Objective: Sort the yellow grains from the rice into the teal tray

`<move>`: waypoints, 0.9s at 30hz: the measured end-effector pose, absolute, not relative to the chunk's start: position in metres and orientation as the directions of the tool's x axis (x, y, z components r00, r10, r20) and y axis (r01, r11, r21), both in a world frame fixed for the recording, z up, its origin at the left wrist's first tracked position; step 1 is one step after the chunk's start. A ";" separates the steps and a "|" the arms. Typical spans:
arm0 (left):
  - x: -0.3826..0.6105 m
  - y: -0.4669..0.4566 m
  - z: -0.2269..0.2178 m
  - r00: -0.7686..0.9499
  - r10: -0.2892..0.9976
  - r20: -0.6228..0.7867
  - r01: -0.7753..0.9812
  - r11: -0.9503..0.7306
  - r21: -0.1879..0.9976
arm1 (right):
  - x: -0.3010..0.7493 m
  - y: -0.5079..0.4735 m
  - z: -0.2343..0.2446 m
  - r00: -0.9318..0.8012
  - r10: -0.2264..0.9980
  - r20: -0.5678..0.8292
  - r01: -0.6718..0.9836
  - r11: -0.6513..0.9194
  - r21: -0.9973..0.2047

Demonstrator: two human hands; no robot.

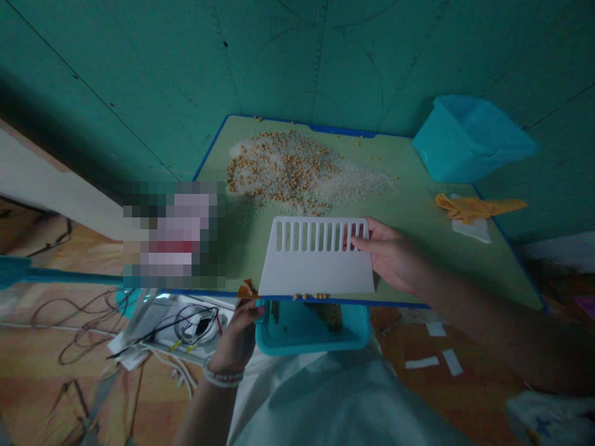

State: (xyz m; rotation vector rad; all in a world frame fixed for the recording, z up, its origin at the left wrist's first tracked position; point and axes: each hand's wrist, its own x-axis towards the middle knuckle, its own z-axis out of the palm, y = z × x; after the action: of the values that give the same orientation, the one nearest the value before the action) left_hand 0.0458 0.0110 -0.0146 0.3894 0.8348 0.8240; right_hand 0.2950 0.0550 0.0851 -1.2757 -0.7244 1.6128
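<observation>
My right hand [393, 257] grips the right side of a white slotted scraper board [316, 263], with fingers through its slots, at the near edge of a green table [418, 204]. A few yellow beans [309, 296] lie along the board's lower edge at the table's rim. My left hand [237, 337], with a bead bracelet on the wrist, holds the left side of a teal tray [311, 334] just under the table edge; some beans lie inside it. A pile of white rice mixed with yellow beans [297, 170] is spread farther back on the table.
A teal plastic bin [465, 139] stands at the table's far right. A yellow cloth [474, 207] lies over a white piece near the right edge. A blurred patch covers the table's left corner. Cables and a device [186, 328] lie on the wooden floor below left.
</observation>
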 end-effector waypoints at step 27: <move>0.048 0.010 -0.015 0.397 0.754 -0.524 -0.492 0.656 0.573 | 0.300 0.051 0.084 -0.040 0.912 -0.409 -0.266 -0.404 -0.875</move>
State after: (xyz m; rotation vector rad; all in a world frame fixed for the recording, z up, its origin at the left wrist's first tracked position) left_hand 0.0482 0.0104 -0.0148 0.3526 0.8443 0.8097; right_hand 0.2999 0.0514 0.0835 -1.2989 -0.7591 1.6127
